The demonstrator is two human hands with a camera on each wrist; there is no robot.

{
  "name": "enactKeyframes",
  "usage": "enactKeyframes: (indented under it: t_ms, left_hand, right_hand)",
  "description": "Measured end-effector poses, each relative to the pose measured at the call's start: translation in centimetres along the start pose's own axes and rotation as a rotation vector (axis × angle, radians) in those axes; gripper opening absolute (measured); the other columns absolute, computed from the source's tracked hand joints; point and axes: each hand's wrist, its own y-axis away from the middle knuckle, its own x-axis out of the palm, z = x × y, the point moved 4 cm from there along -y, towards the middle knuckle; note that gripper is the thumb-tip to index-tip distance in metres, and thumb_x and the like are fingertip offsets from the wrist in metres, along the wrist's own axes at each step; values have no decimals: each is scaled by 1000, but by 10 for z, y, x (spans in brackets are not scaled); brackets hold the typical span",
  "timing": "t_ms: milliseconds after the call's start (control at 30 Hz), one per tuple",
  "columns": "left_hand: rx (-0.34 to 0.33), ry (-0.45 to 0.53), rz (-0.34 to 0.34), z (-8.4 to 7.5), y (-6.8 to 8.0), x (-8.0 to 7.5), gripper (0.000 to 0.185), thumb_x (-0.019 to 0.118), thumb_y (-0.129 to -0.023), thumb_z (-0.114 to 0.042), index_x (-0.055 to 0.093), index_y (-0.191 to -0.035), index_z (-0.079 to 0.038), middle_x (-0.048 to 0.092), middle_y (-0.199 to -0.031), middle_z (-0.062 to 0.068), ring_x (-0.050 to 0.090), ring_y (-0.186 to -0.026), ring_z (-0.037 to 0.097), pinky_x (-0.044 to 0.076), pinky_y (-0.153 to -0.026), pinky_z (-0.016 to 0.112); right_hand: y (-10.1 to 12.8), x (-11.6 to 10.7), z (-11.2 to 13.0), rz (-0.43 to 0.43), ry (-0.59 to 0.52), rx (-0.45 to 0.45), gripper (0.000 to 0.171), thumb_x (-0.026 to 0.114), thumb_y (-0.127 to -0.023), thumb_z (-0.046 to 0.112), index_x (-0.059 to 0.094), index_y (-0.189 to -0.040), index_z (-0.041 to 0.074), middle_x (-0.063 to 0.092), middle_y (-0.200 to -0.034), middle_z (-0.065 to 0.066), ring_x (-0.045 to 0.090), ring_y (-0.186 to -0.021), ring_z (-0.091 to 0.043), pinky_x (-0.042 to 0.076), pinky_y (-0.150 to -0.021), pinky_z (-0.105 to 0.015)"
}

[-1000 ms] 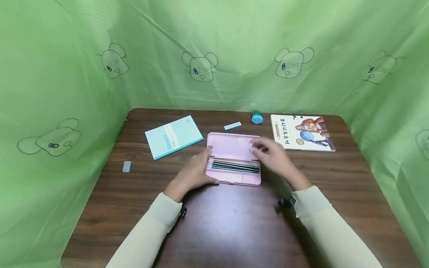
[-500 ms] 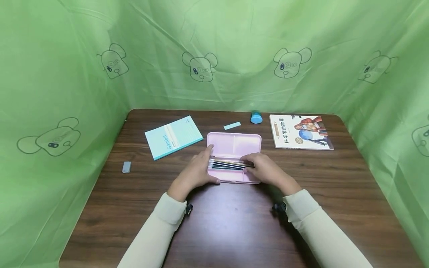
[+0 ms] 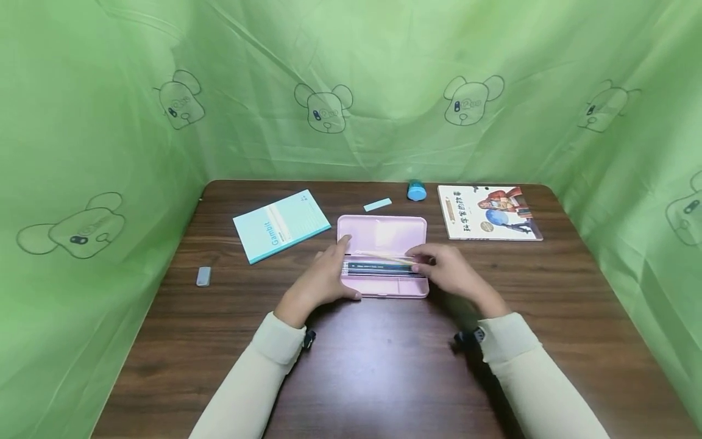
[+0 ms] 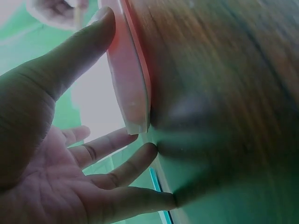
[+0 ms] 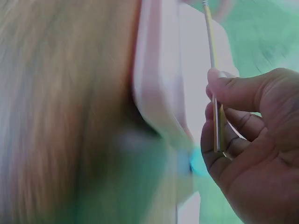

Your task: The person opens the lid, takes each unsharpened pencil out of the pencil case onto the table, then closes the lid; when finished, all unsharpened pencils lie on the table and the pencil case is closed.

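Observation:
An open pink pencil case (image 3: 370, 286) lies mid-table, its lid (image 3: 378, 231) tipped back. Several dark pencils (image 3: 375, 269) lie side by side in it. My left hand (image 3: 318, 278) steadies the left end, thumb against the front wall and straight, spread fingers along the side; in the left wrist view the thumb presses the case wall (image 4: 128, 79). Between thumb and fingertips my right hand (image 3: 454, 271) pinches a yellow pencil (image 3: 390, 258), raised slantwise above the others. The right wrist view shows that pencil (image 5: 210, 39) running past the fingers, one end near the palm.
Behind the case lie a light blue strip (image 3: 378, 205) and a blue round-faced object (image 3: 417, 191). A light blue notebook (image 3: 282, 225) is at back left, an illustrated book (image 3: 490, 213) at back right, and a small grey eraser (image 3: 203, 276) far left. Green curtains surround the table.
My right hand came down from beside the lid into the case, took hold of the yellow pencil and lifted it from the others. My left hand stayed at the case's left end.

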Motion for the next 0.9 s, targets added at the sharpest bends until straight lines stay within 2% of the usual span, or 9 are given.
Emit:
enactKeyframes:
  t_ms: [133, 233, 300, 500, 667, 900]
  left_hand:
    - [1, -6, 12, -3, -1, -2, 137, 105, -78, -40, 17, -178, -10, 47, -171, 22, 51, -152, 47, 40, -129, 58]
    - [-13, -15, 17, -3, -1, -6, 138, 105, -78, -41, 16, -179, -10, 47, -172, 22, 51, -152, 48, 43, -128, 59]
    - [-30, -28, 17, -2, 0, -10, 138, 105, -78, -42, 16, -179, -10, 47, -172, 21, 52, -151, 50, 44, -126, 60]
    - [-62, -60, 4, 4, 5, -18, 138, 105, -77, -41, 17, -178, -9, 49, -171, 23, 53, -149, 51, 46, -125, 61]
    - [-79, -44, 9, 7, 7, -18, 138, 105, -78, -40, 16, -178, -8, 48, -170, 27, 53, -148, 52, 48, -123, 62]
    - [-52, -32, 15, 6, 3, -13, 137, 105, -78, -38, 17, -177, -6, 48, -169, 29, 53, -149, 52, 45, -126, 61]
  right_hand:
    - [30, -41, -33, -130, -75, 113, 34, 80, -100, 4, 78, -134, 7, 81, -114, -16, 70, -98, -20, 58, -84, -27]
    - [49, -64, -60, -206, -20, 165, 31, 80, -100, 3, 78, -131, 4, 81, -110, -18, 68, -95, -15, 55, -78, -20]
    - [56, -71, -76, -223, 25, 183, 29, 81, -101, 4, 78, -129, 2, 81, -107, -18, 68, -93, -13, 53, -77, -18]
    - [58, -66, -100, -201, 122, 188, 23, 81, -103, 8, 80, -125, 3, 81, -102, -13, 71, -93, -19, 51, -82, -25]
    - [50, -59, -104, -180, 139, 203, 20, 79, -104, 8, 80, -123, 4, 81, -100, -12, 69, -91, -21, 50, -83, -33]
    - [51, -60, -109, -174, 131, 201, 22, 82, -102, 9, 80, -123, 4, 80, -100, -12, 68, -89, -19, 48, -84, -36]
